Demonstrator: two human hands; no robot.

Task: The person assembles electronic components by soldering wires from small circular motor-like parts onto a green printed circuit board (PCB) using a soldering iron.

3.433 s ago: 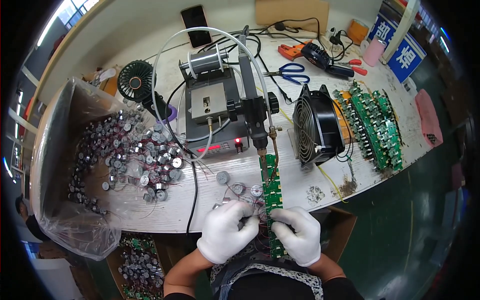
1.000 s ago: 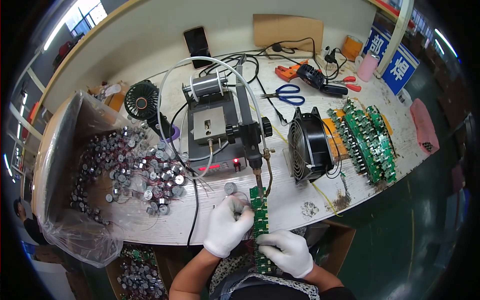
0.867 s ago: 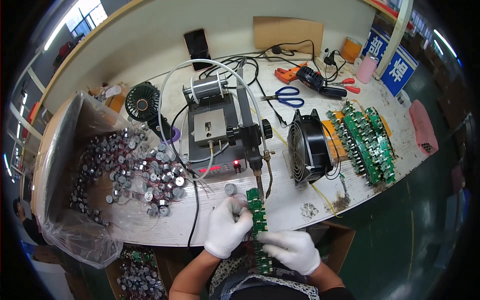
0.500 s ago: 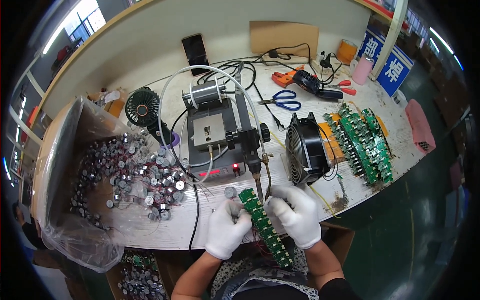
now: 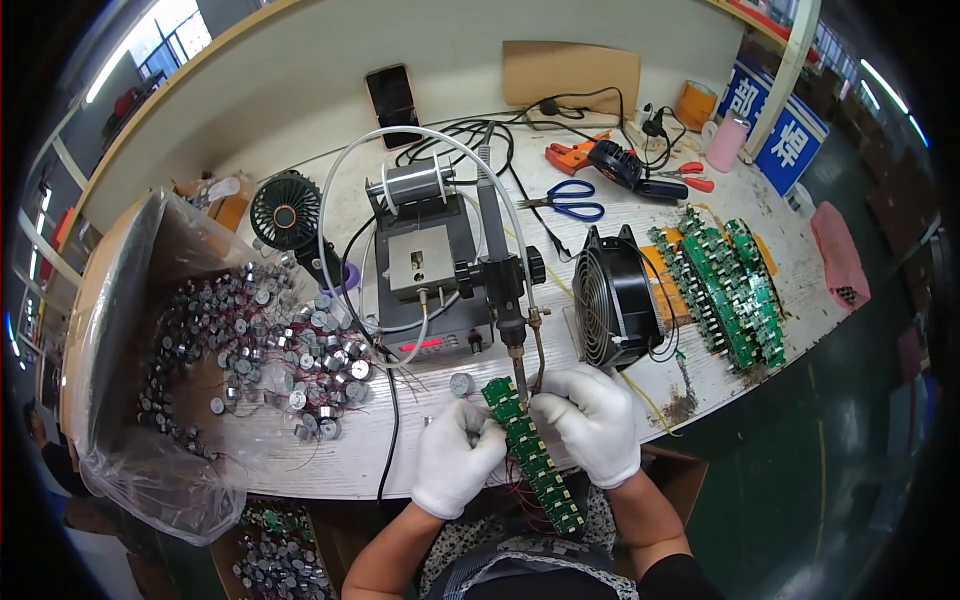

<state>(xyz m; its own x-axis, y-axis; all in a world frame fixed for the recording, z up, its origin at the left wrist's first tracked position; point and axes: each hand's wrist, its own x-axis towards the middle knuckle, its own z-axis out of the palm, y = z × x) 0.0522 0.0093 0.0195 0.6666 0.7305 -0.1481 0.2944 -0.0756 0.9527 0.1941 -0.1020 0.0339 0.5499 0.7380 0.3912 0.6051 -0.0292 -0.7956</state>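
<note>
My left hand (image 5: 457,458), in a white glove, is closed with its fingertips at the left edge of a long green circuit board strip (image 5: 537,462). The strip slants from under the soldering tip toward my lap, with thin red wires below it. My right hand (image 5: 592,424), also gloved, is pinched closed at the strip's upper right side, close to the tip; whatever its fingers hold is hidden. The soldering iron (image 5: 508,318) hangs upright in its stand, its tip at the strip's upper part, beside a thin bent brass feed tube (image 5: 539,352).
Left: a plastic-lined box (image 5: 130,330) spilling small round motors (image 5: 300,375). Behind the hands: a soldering station (image 5: 440,340) with a solder spool (image 5: 415,186). Right: a black fan (image 5: 615,300) and stacked circuit boards (image 5: 725,290). Farther back lie blue-handled scissors (image 5: 575,200) and a phone (image 5: 393,100).
My right fingers have shifted slightly at the tip. The round red light on the soldering station has gone dark. The strip and my left hand are almost unmoved.
</note>
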